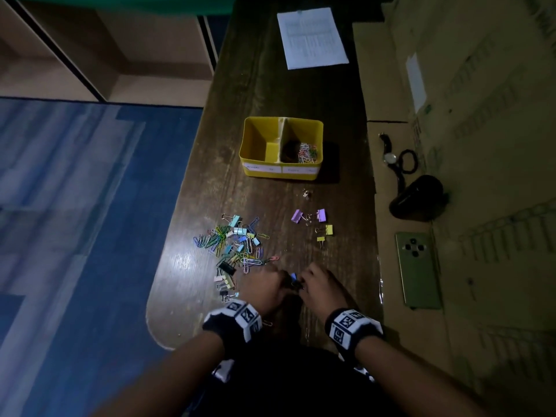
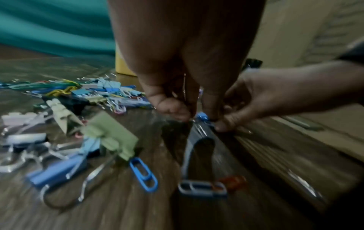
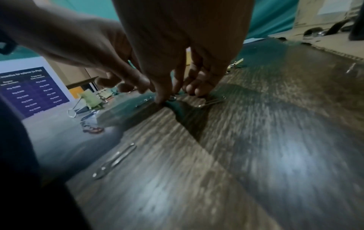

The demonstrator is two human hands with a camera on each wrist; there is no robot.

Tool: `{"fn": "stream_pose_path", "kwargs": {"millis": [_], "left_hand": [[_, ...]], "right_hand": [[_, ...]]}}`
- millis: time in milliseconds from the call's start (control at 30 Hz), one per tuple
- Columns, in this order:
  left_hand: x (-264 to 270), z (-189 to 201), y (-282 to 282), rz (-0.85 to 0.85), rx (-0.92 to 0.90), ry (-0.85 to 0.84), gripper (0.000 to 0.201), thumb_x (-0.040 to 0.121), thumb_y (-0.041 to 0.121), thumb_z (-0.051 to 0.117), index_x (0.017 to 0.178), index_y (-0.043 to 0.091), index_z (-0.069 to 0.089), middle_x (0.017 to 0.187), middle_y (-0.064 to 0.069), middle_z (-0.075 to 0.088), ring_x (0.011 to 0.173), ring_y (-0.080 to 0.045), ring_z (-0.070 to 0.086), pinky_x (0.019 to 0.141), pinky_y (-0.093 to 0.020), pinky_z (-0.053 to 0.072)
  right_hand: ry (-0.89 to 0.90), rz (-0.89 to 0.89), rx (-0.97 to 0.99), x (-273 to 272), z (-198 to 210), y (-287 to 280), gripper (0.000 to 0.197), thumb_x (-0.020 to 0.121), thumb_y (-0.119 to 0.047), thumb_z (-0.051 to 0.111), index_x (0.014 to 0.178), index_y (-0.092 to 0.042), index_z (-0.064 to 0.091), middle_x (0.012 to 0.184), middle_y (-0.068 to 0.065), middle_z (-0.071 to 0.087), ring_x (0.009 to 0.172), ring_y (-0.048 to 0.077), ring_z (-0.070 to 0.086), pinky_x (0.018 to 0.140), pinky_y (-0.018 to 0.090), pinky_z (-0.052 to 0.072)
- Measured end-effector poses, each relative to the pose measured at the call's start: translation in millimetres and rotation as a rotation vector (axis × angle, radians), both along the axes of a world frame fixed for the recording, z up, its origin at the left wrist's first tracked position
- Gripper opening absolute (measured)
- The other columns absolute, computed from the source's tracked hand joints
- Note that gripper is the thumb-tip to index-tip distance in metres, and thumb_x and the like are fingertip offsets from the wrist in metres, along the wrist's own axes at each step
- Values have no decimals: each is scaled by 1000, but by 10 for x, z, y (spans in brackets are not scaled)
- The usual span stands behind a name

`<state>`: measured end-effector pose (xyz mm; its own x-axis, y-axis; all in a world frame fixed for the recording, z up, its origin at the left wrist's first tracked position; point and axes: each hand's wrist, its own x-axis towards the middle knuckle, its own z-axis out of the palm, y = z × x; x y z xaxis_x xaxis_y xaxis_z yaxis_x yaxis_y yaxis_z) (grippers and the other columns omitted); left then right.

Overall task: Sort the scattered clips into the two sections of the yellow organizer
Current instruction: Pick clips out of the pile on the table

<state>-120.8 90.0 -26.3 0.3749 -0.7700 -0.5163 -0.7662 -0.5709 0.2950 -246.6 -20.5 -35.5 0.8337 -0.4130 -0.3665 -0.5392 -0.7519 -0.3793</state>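
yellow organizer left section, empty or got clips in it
Empty: the yellow plastic organizer's left section shows only bare floor, while coloured paper clips fill its right.

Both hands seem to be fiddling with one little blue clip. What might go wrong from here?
1. The left hand and right hand both pinch the small blue clip; it might spring free.
2. The left hand sits beside the mixed clip pile, so it could scatter it.
3. The yellow organizer has paper clips only on one side; a binder clip could land there wrongly.
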Motion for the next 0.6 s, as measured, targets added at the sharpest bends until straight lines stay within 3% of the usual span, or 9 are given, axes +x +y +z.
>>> {"fn": "stream_pose_path", "kwargs": {"millis": [67,167,233,300,433,500,600], "left_hand": [[-126,53,0,-65,6,-83,36,84,41,51,115,24,57,104,-6,59,92,-29,62,78,-42,53],[-220,22,20,-83,-26,-194,41,87,26,56,125,11,51,112,-13,58,99,-32,60,81,-43,53],[-224,25,44,-14,-44,-193,51,87,25,60,131,5,44,113,-15,61,99,-32,61,79,-40,54],[-204,70,58,47,-20,-188,42,89,29,59,123,7,50,110,-11,62,96,-28,63,73,-36,52],[-206,85,68,-6,-60,-164,27,92,23,55,117,16,60,110,-7,58,95,-23,61,70,-30,50],[-244,69,66,-47,-80,-138,26,92,16,53,118,15,60,113,-7,58,97,-22,60,75,-29,52],[-237,57,46,-112,-59,-152,28,93,12,49,120,10,57,119,-9,56,107,-26,55,88,-35,50]], "right_hand": [[-19,5,-9,-19,13,33,21,86,-17,52,104,-21,62,104,-3,49,95,22,57,81,37,51],[-4,26,-11,-68,16,38,21,87,-11,51,106,-16,60,109,2,51,102,24,54,87,38,47],[18,108,-14,-102,-1,31,24,90,-9,49,114,-12,56,114,7,51,108,27,52,91,39,45],[45,157,25,-142,32,-2,26,92,-10,49,117,-14,52,118,6,53,107,24,53,91,39,46],[-15,-72,290,-256,182,-263,21,97,-15,44,111,-25,54,108,-8,52,92,13,55,82,34,50],[-84,-198,280,-355,171,-459,23,97,-13,44,110,-23,59,105,-9,48,92,14,55,81,32,50],[-147,-238,262,-496,111,-638,19,94,-6,47,100,-15,62,101,-4,51,94,17,55,83,31,47]]}}
